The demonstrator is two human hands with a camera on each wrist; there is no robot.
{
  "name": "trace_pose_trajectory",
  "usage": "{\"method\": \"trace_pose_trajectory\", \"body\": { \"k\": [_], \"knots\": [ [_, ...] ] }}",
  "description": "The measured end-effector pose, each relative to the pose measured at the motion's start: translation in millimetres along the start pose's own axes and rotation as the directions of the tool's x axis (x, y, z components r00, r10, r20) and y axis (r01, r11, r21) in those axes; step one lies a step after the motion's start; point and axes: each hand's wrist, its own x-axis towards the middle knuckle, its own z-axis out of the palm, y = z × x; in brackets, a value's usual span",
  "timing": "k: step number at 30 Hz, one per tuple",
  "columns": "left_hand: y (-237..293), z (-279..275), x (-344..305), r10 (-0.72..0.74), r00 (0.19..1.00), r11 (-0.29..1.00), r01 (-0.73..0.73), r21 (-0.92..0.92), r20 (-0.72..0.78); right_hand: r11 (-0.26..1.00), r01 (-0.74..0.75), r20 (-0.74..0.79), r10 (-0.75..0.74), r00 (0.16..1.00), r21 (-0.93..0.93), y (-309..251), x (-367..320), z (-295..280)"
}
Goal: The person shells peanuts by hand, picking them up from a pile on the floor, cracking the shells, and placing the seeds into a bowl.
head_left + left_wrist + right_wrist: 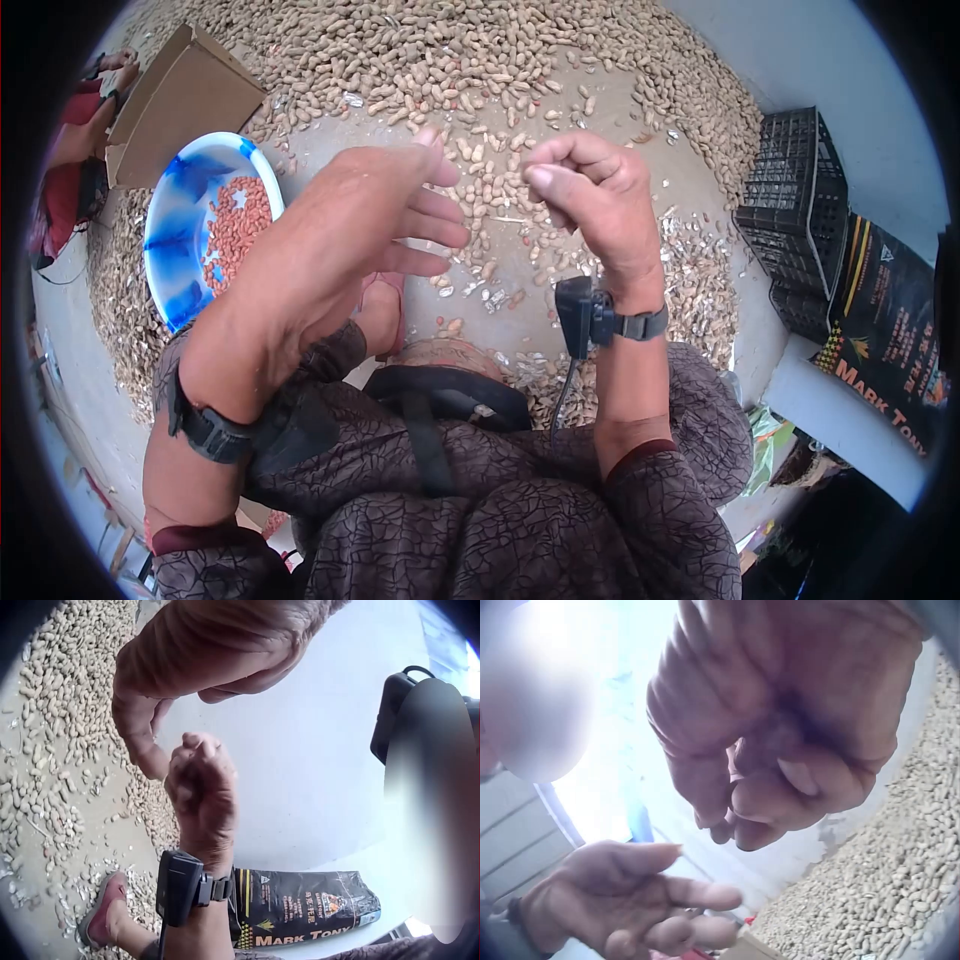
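Observation:
My left hand [370,205] is held out over the floor, fingers spread and slightly bent, with nothing visible in it; its palm shows in the right wrist view. Across from it is my right hand [605,195], fingers curled in and thumb tip against the index finger. No object shows between those fingertips, though the inside of the palm is partly hidden in the right wrist view. Beneath both hands lie loose unshelled peanuts [490,190] and bits of broken shell [490,297]. To the left, a blue and white basin [172,200] holds shelled reddish peanuts [240,225].
A big heap of unshelled peanuts [430,50] covers the floor ahead. An open cardboard box [190,100] stands at the left near another person's arm [85,140]. Along the right wall are black plastic crates [785,170] and a black printed bag [885,330].

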Motion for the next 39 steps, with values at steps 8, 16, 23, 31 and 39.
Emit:
{"method": "trace_pose_trajectory", "body": {
  "k": [8, 16, 23, 31, 39],
  "knots": [
    [-2, -5, -3, -0.009, 0.973, 0.993, 0.036, -0.111, 0.232, 0.995, -0.028, -0.184, 0.045, 0.982, 0.091, 17, -6, -31],
    [13, 3, -16, 0.056, 0.99, 0.994, -0.043, -0.099, 0.131, 0.349, -0.626, -0.485, 0.413, 0.771, -0.698, 245, -39, -91],
    [19, 4, -16, 0.041, 0.991, 0.991, -0.025, -0.129, 0.127, 0.516, -0.707, -0.515, 0.485, 0.707, -0.484, 295, -43, -76],
    [21, 2, -17, 0.144, 0.975, 0.984, -0.123, -0.13, 0.168, 0.812, -0.581, -0.251, 0.574, 0.779, 0.055, 213, -1, -17],
    [20, -5, -14, 0.32, 0.934, 0.933, -0.281, -0.226, 0.157, 0.646, -0.24, 0.096, 0.25, 0.963, 0.725, 88, 20, -24]
  ]
}}
